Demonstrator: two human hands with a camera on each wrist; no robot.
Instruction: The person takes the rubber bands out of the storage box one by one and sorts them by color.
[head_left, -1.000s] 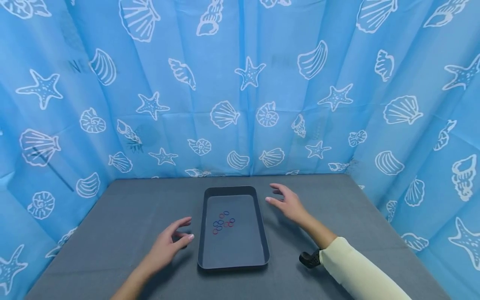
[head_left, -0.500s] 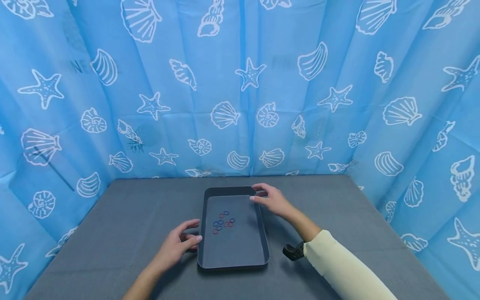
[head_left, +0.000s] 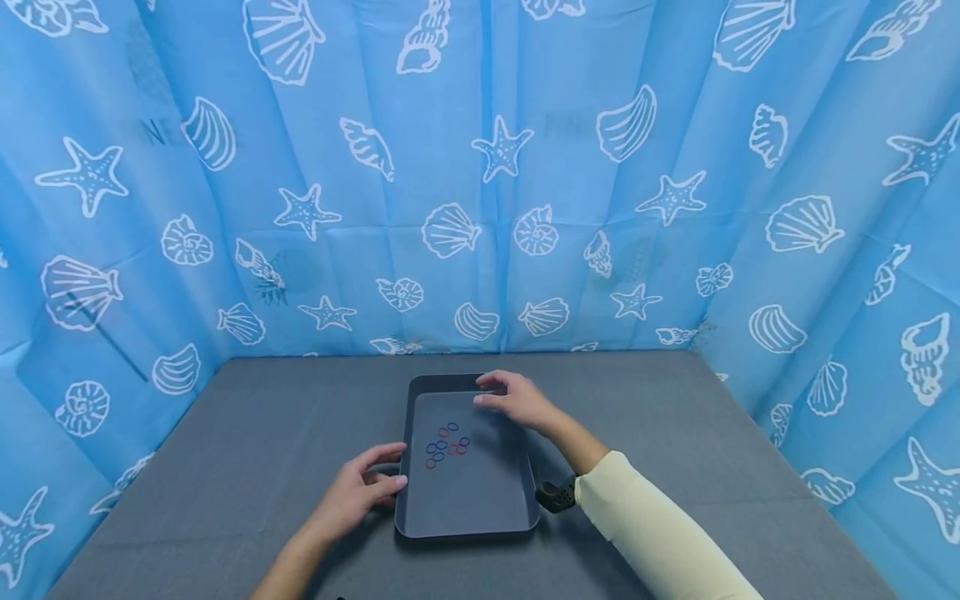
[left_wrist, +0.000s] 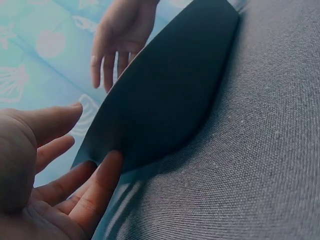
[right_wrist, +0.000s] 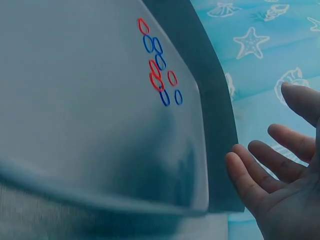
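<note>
One dark tray (head_left: 472, 504) lies flat on the grey table (head_left: 225, 467) in the head view, long axis running near to far, nine rings (head_left: 438, 451) left of its middle; the left hand (head_left: 357, 492) is at its left side, the right hand (head_left: 519, 401) over its far right corner. Left wrist: fingers loosely spread beside the tray, thumb apart. Right wrist: five blue rings (right_wrist: 153, 44), four red rings (right_wrist: 155, 74); fingers slightly spread.
</note>
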